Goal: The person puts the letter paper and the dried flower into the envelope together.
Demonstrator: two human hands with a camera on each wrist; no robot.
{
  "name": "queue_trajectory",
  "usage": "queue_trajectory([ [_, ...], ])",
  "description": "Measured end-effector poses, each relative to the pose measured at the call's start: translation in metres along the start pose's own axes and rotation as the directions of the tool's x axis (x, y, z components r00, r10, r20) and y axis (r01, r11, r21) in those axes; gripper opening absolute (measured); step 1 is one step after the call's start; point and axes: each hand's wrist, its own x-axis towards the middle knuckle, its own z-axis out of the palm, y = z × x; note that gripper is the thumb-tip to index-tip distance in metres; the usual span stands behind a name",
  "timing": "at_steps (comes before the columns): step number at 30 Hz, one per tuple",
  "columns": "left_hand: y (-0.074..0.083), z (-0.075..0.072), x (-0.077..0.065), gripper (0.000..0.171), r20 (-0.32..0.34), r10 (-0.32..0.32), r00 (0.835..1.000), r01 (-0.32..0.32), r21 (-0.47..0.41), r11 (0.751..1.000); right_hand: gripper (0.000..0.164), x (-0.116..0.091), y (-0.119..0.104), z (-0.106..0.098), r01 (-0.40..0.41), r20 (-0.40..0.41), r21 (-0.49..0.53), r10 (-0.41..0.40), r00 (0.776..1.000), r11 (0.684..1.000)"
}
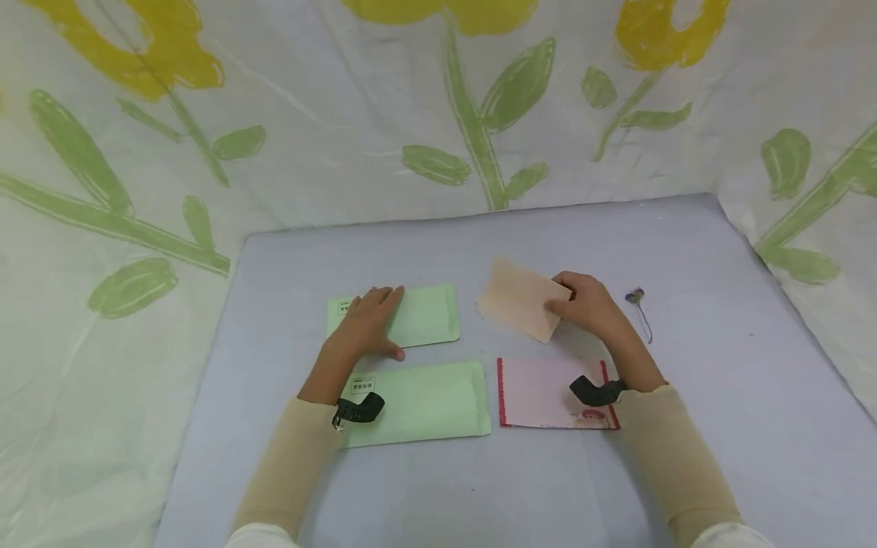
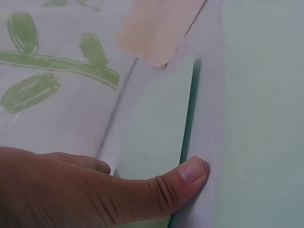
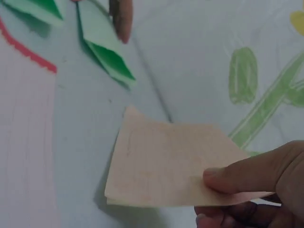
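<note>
My left hand (image 1: 368, 323) rests on the far light green envelope (image 1: 428, 313), fingers spread across its left part. Its thumb lies along the near edge, as the left wrist view shows with the envelope (image 2: 154, 123) lifted slightly at that side. Between thumb and fingers, my right hand (image 1: 588, 306) pinches the right corner of a peach-coloured folded paper (image 1: 521, 301). In the right wrist view the layers of this paper (image 3: 161, 164) part a little, and its far side tilts toward the green envelopes.
A second green envelope (image 1: 425, 403) lies nearer, partly under the left wrist. Below the right forearm is a pink paper piece (image 1: 541, 392) with red edges. One small dried flower (image 1: 639, 301) lies to the right. A painted plastic sheet (image 1: 329, 152) rises behind the grey table (image 1: 438, 495).
</note>
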Motion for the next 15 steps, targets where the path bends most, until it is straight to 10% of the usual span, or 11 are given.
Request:
queue_trajectory([
  [6, 0.0, 0.003, 0.003, 0.126, -0.005, -0.007, 1.0, 0.007, 0.033, 0.999, 0.027, 0.0, -0.007, 0.003, 0.003, -0.024, 0.266, 0.003, 1.0, 0.964],
  [15, 0.0, 0.003, 0.004, 0.126, -0.001, 0.001, 1.0, -0.001, 0.034, 0.999, 0.022, -0.005, -0.021, 0.028, 0.08, -0.059, 0.179, -0.071, 0.996, 0.981],
])
